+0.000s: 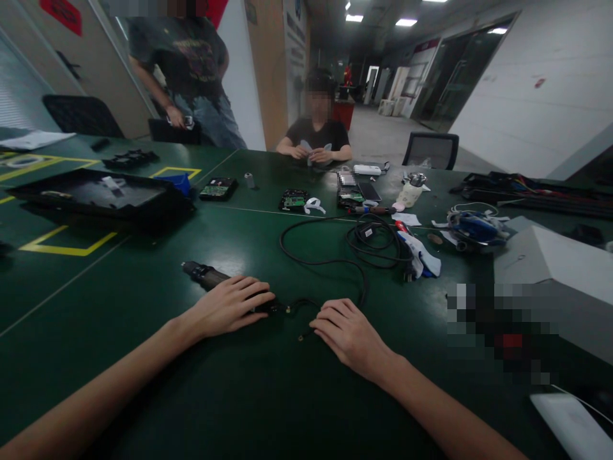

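our left hand (234, 305) covers a dark tool (211, 276) aimed at ten o'clock, its grip we cannot tell; our right hand (345, 329) pinches a lead (306, 332), tip toward eight o'clock.

An office doubling as an electronics workshop
A green tabletop (143, 287) marked off in yellow tape (57, 250) carries circuit boards (217, 188) and a handheld tool (211, 276); around it stand mesh-backed chairs (431, 151), and beyond, a corridor (376, 131) runs under ceiling lights (406, 22) past a glass door (460, 73)
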`<state>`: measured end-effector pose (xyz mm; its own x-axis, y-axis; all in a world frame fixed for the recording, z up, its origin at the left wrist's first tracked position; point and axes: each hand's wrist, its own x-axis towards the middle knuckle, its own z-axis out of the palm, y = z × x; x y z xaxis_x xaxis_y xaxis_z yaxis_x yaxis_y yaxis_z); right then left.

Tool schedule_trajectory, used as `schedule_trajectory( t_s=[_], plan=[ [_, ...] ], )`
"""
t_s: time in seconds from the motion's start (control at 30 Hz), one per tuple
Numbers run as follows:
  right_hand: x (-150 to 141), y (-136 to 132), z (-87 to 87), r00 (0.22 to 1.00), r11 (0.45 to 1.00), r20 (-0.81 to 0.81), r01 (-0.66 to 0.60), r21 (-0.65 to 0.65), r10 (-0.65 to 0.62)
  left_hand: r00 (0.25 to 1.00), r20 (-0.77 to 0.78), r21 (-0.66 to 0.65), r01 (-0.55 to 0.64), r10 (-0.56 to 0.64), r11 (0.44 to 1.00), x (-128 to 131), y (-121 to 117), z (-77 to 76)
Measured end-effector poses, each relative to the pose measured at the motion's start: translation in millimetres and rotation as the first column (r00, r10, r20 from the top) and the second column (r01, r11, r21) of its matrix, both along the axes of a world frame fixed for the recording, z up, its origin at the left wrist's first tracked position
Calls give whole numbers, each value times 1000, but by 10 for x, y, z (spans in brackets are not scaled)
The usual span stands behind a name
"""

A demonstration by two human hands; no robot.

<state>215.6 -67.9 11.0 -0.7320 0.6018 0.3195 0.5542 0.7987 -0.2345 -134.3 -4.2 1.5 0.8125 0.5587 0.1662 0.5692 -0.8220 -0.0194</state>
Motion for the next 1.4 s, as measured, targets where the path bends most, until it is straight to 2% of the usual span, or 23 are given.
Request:
schedule_trajectory(
  t_s=[0.1, 0.2, 0.4, 0.5, 0.67, 0.87, 1.07, 1.2, 1.4],
  plan=[
    [-31, 2, -35, 999, 1000, -24, 22, 20, -22, 999, -5, 38, 44, -44, 998, 152, 76, -7],
    [-36, -9, -63, 991, 992, -50, 129, 12, -128, 997, 2, 71, 74, -74, 995, 407, 112, 18],
    [40, -7, -126, 921, 930, -130, 358, -82, -366, 996, 24, 90, 78, -81, 993, 1120, 61, 75],
    [72, 16, -138, 878, 898, -190, 424, -116, -439, 996, 20, 105, 88, -91, 991, 1309, 69, 70],
    [98, 39, -97, 854, 883, -222, 450, -136, -470, 993, 35, 131, 107, -112, 986, 1316, 105, 83],
    [143, 52, -45, 848, 859, -139, 506, -78, -512, 988, 73, 64, 133, -138, 989, 1270, 124, 136],
    [163, 63, -11, 867, 875, -122, 480, -64, -484, 982, 131, 216, 109, -140, 970, 1287, 55, 27],
    [172, 80, -12, 873, 888, -160, 453, -78, -460, 977, 192, 189, 52, -89, 981, 1369, -3, -39],
    [183, 98, -27, 873, 893, -190, 438, -101, -449, 973, 222, 174, 28, -67, 984, 1415, 38, -96]
  ],
)
